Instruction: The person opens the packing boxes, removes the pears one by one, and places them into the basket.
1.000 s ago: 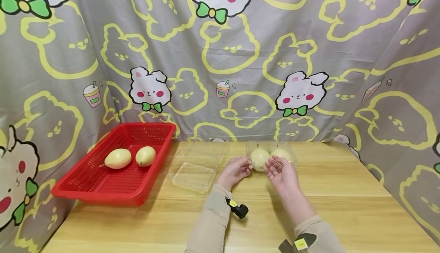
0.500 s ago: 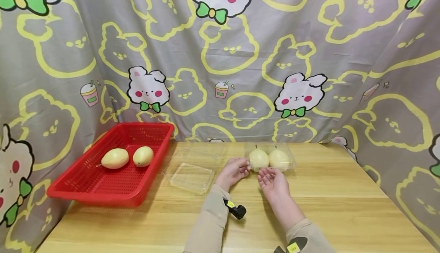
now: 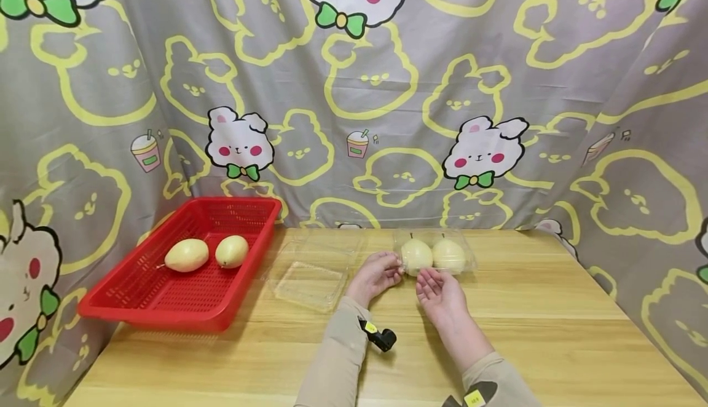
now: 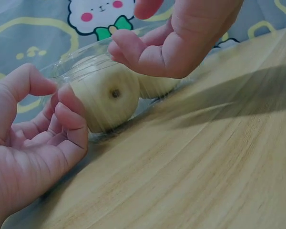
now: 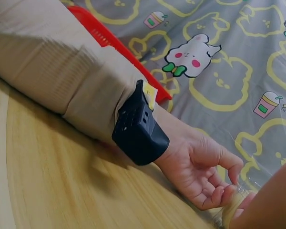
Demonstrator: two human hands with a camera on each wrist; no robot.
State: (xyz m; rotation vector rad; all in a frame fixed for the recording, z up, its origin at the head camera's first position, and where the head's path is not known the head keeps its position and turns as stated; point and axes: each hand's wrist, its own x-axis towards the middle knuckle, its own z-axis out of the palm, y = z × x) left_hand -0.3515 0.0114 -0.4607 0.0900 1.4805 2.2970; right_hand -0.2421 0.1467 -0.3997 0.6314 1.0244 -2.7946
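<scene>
Two pale yellow pears sit side by side, stems up, in a clear plastic clamshell box near the back of the table. My left hand pinches the box's front left corner between thumb and fingertips, as the left wrist view shows. At the front, the fingertips of my right hand are right at the box's edge, below the nearer pear, with the thumb held apart. In the right wrist view my left hand shows at the box corner, while the right hand partly hides the box.
A red plastic basket on the left holds two more pears. Between it and my left arm lies a second clear clamshell, lid open. A patterned curtain hangs behind the wooden table.
My right hand has moved down and left, from in front of the pears to the box's front edge. The left hand stays at the corner. The basket and open clamshell have not moved.
</scene>
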